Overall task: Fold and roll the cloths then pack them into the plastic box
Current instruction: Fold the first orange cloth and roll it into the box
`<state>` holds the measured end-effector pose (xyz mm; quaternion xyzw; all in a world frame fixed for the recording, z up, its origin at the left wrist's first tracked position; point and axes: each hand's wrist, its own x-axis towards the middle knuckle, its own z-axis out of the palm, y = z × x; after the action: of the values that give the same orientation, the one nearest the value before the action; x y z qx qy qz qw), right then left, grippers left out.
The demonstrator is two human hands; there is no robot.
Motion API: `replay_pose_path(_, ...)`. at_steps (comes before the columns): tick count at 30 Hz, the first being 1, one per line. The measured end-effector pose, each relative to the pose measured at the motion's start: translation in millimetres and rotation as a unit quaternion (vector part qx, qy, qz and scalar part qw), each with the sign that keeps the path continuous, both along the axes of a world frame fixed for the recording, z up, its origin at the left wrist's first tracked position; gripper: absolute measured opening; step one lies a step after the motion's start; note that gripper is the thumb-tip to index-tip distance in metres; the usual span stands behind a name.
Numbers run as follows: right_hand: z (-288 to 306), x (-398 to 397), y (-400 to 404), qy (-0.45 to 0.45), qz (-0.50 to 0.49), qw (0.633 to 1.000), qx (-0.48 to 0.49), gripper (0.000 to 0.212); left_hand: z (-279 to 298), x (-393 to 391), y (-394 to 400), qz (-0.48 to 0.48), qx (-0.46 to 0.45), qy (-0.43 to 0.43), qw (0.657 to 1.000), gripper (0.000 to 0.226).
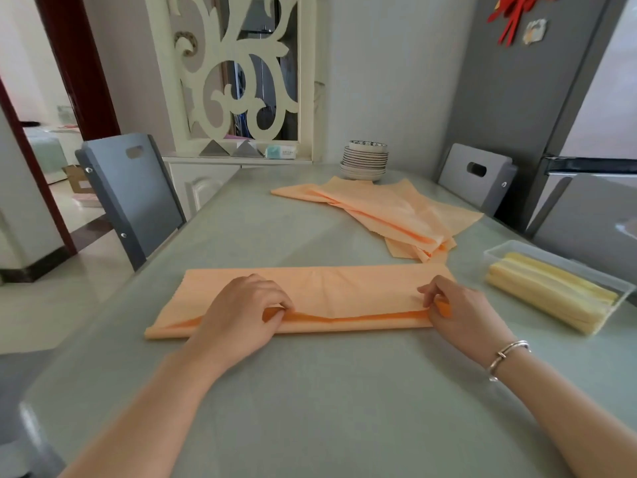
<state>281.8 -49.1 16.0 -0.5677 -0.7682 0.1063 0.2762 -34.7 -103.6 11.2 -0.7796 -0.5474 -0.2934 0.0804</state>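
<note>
An orange cloth (320, 288) lies flat in a long folded strip across the table, its near edge turned over into a narrow roll. My left hand (241, 315) pinches that rolled edge towards the left end. My right hand (455, 312) pinches the same edge near the right end. A pile of loose orange cloths (389, 210) lies farther back on the table. At the right edge stands a clear plastic box (620, 291) holding several pale yellow rolled cloths (544, 291).
The grey-green table (310, 401) runs away from me. A stack of plates and bowls (364, 161) stands at its far end. One grey chair (131, 194) is at the left, another grey chair (477, 177) at the far right. A fridge (593, 132) stands to the right.
</note>
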Motion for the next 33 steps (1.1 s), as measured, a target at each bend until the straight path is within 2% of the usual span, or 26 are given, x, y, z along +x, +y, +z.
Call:
replay_pose_path(5, 3, -2, -3, 0.025, 0.008, 1.000, 0.005, 0.024, 4, -7, -4, 0.000, -0.001, -0.015, 1.000, 0.019)
replay_pose_path(15, 0, -2, -2, -0.012, -0.005, 0.999, -0.029, 0.024, 6, -2, -7, -0.024, -0.058, -0.008, 0.998, 0.011)
replay_pose_path(18, -1, -1, -1, -0.017, -0.007, 0.999, -0.041, 0.017, 6, 2, -8, -0.039, -0.081, -0.027, 0.996, 0.019)
replay_pose_path(21, 0, 3, 2, -0.005, -0.033, 0.999, -0.033, 0.023, 2, 9, -6, -0.033, -0.103, -0.050, 0.993, 0.027)
replay_pose_path(25, 0, 16, 14, -0.037, -0.121, 0.991, -0.045, 0.021, -5, 22, 5, -0.003, -0.116, -0.077, 0.990, 0.010)
replay_pose_path(27, 0, 23, 16, -0.068, -0.179, 0.979, -0.073, 0.031, -10, 27, 12, 0.021, -0.129, -0.083, 0.988, 0.014)
replay_pose_path(30, 0, 31, 18, -0.069, -0.241, 0.961, -0.117, 0.059, -13, 33, 18, 0.052, -0.160, -0.070, 0.983, 0.037)
replay_pose_path(33, 2, 34, 25, -0.053, -0.256, 0.950, -0.172, 0.066, -13, 36, 20, 0.063, -0.182, -0.056, 0.980, 0.052)
